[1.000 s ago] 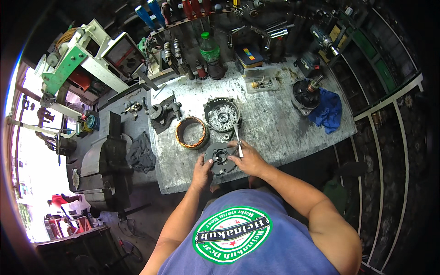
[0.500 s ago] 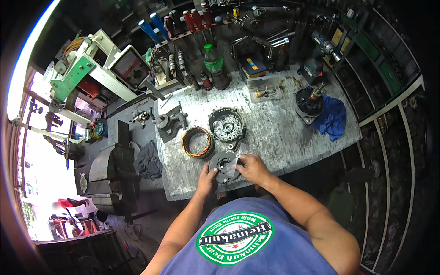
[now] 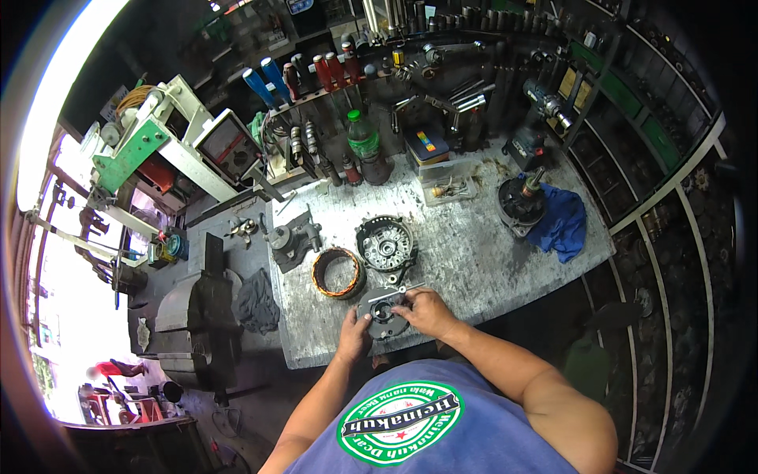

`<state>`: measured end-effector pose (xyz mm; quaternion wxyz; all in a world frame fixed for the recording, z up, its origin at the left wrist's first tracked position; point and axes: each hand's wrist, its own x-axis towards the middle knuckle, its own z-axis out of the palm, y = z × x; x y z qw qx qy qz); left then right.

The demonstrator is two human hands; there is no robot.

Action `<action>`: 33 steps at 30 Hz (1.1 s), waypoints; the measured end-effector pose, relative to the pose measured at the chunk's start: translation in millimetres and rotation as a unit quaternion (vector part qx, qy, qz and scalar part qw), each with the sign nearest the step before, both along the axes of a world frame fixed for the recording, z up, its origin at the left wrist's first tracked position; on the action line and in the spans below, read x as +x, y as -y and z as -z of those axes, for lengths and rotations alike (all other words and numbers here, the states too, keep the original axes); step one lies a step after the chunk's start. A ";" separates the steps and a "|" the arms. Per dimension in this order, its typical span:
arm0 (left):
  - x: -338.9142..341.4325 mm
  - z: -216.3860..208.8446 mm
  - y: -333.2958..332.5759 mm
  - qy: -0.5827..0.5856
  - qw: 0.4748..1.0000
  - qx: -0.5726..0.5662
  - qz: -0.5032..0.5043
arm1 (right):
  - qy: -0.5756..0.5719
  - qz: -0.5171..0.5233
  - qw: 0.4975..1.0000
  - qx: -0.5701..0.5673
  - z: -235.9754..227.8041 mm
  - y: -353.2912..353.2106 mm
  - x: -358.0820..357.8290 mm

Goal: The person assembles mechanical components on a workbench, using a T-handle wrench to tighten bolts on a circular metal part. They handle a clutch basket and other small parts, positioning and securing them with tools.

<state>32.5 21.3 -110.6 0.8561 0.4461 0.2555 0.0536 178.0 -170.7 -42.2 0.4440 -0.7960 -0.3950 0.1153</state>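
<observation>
My left hand closes on the left edge of a round dark metal end cover at the front of the bench. Over its right side, my right hand pinches a thin silvery T-handle wrench whose crossbar lies across the cover's top. Where its lower end meets the cover is hidden. Just beyond the cover stands an open round metal housing, like part of an alternator. Left of that lies a ring of copper windings.
A dark metal part lies on a cloth at the bench's left. At the far right, another round part stands by a blue rag. A green-capped bottle, a clear tray and screwdrivers line the back. A large vise stands left.
The wrench's bar, a blurred fan earlier, now shows sharply, turned across the cover. My right fingers have shifted around it. My left hand keeps its hold; the whole view has shifted slightly.
</observation>
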 end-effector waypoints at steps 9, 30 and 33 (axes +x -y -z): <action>-1.0 4.7 2.3 0.010 0.999 -0.039 -0.012 | -0.124 0.016 0.990 0.068 -6.1 0.5 -8.2; 23.2 28.9 24.9 -0.067 0.944 0.322 -0.016 | 0.323 -0.024 0.927 -0.188 -68.2 37.2 16.4; 25.2 18.3 33.3 -0.079 0.940 0.331 -0.022 | 0.221 -0.260 0.905 -0.253 -61.7 49.1 34.6</action>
